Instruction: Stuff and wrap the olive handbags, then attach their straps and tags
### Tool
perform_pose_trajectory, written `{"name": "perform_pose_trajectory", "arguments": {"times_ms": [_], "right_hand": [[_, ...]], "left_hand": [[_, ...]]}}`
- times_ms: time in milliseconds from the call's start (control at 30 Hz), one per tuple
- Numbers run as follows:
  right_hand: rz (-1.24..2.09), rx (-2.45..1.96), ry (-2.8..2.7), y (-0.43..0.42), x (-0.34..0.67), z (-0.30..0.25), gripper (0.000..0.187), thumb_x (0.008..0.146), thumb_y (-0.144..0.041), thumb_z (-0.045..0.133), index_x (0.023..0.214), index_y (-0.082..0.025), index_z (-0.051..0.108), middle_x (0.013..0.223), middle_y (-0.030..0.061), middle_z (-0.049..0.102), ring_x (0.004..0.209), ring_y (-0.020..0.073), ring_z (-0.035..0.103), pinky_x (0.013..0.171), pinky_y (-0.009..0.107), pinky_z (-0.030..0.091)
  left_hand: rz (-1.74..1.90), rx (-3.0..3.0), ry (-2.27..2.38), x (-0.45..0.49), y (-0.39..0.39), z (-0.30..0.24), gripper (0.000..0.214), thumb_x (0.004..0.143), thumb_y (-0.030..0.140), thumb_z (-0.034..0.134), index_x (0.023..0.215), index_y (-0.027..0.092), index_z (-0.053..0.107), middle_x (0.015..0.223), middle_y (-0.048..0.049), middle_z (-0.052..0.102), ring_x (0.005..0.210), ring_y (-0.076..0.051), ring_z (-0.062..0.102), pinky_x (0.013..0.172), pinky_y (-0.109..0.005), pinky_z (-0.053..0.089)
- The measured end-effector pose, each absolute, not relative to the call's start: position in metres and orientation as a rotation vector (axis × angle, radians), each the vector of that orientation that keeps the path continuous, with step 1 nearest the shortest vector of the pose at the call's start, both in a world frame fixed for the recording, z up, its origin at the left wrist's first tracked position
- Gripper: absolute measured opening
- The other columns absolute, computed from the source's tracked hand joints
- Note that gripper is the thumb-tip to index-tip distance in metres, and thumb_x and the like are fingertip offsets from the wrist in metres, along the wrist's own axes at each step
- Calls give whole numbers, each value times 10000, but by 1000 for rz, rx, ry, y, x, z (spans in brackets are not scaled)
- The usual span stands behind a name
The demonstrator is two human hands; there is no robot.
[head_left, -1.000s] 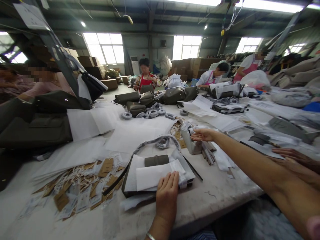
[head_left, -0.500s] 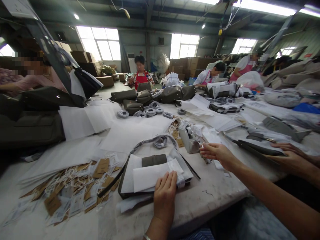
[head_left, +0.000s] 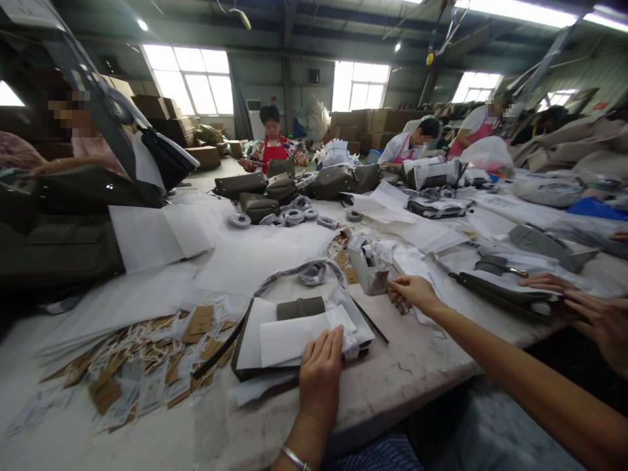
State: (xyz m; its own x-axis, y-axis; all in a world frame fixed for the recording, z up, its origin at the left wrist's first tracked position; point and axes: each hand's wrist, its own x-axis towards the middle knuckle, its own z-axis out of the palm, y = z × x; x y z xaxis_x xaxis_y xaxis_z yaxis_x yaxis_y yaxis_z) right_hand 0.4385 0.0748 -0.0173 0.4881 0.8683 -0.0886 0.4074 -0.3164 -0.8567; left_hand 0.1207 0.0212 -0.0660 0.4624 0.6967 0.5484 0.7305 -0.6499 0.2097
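My left hand (head_left: 320,376) lies flat, fingers together, on the white tissue paper (head_left: 294,337) wrapped over a flat dark olive bag (head_left: 299,309) at the table's near edge. A paper-wrapped strap (head_left: 294,271) loops behind the bag. My right hand (head_left: 412,291) hovers low just right of a grey tape dispenser (head_left: 367,267). Its fingers are curled in a pinch, and what they hold is too small to make out. A thin dark stick (head_left: 370,320) lies between the bag and that hand.
Brown hang tags (head_left: 147,366) are strewn at the near left, with white paper sheets (head_left: 265,261) behind them. Wrapped rolls (head_left: 294,217) and olive bags (head_left: 265,190) sit mid-table. Another person's hands (head_left: 583,307) rest on a dark bag (head_left: 500,294) at right. Several co-workers sit at the far side.
My right hand drew back from the top of the tape dispenser toward me and dropped beside it, fingers closing into a pinch. My left hand stayed on the paper.
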Motion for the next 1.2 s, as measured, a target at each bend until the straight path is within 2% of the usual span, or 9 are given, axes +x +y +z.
{"name": "perform_pose_trajectory", "arguments": {"times_ms": [100, 233, 300, 433, 567, 767, 967, 1200], "right_hand": [[551, -2012, -1205, 64, 443, -11, 199, 796, -346, 672, 697, -177, 709, 588, 49, 697, 499, 182, 633, 437, 253, 471], [281, -2026, -1429, 37, 445, 3, 157, 801, -343, 652, 852, -238, 757, 883, 62, 762, 831, 253, 697, 674, 303, 506], [175, -1987, -1639, 24, 443, 14, 190, 830, -352, 634, 922, -248, 763, 998, 80, 757, 901, 267, 688, 741, 317, 487], [74, -1750, -2254, 11, 425, 42, 274, 955, -383, 518, 1009, -253, 753, 952, 86, 748, 818, 228, 677, 737, 302, 446], [287, -1496, -2601, 20, 383, 68, 289, 982, -409, 500, 958, -258, 745, 825, 58, 718, 737, 181, 639, 688, 267, 409], [318, -1184, -2879, 68, 322, 66, 192, 876, -366, 644, 735, -254, 711, 715, 8, 699, 619, 152, 599, 547, 267, 322], [245, -1260, -3196, 109, 296, 51, 64, 786, -282, 761, 726, -278, 740, 718, -10, 737, 626, 146, 618, 522, 261, 259], [225, -1156, -3358, 128, 279, 53, 130, 693, -231, 834, 661, -310, 736, 652, -56, 713, 582, 121, 574, 517, 267, 225]], "left_hand": [[-935, -2637, -1296, 121, 21, -64, 552, 885, 38, 576, 1406, 207, 505, 1295, -28, 680, 1179, -171, 636, 1001, -316, 491], [-923, -2653, -1293, 120, 21, -64, 563, 881, 31, 574, 1412, 199, 492, 1303, -34, 675, 1180, -171, 635, 999, -321, 490], [-926, -2651, -1301, 120, 21, -63, 554, 883, 27, 569, 1404, 197, 497, 1305, -33, 674, 1185, -175, 633, 996, -327, 489], [-961, -2646, -1314, 121, 21, -64, 534, 886, 29, 571, 1388, 200, 511, 1289, -21, 683, 1182, -168, 634, 995, -327, 488], [-943, -2654, -1327, 121, 20, -64, 533, 892, 61, 585, 1401, 194, 501, 1300, -32, 677, 1191, -166, 629, 1004, -324, 490], [-910, -2665, -1331, 121, 21, -65, 533, 908, 99, 580, 1424, 189, 480, 1308, -66, 669, 1196, -179, 628, 1015, -331, 485], [-991, -2657, -1335, 123, 21, -71, 428, 940, 108, 533, 1366, 152, 528, 1289, -67, 680, 1185, -186, 633, 1013, -343, 477], [-1105, -2591, -1251, 124, 21, -75, 322, 998, 176, 485, 1300, 215, 591, 1293, -14, 681, 1201, -195, 622, 1014, -364, 461]]}}
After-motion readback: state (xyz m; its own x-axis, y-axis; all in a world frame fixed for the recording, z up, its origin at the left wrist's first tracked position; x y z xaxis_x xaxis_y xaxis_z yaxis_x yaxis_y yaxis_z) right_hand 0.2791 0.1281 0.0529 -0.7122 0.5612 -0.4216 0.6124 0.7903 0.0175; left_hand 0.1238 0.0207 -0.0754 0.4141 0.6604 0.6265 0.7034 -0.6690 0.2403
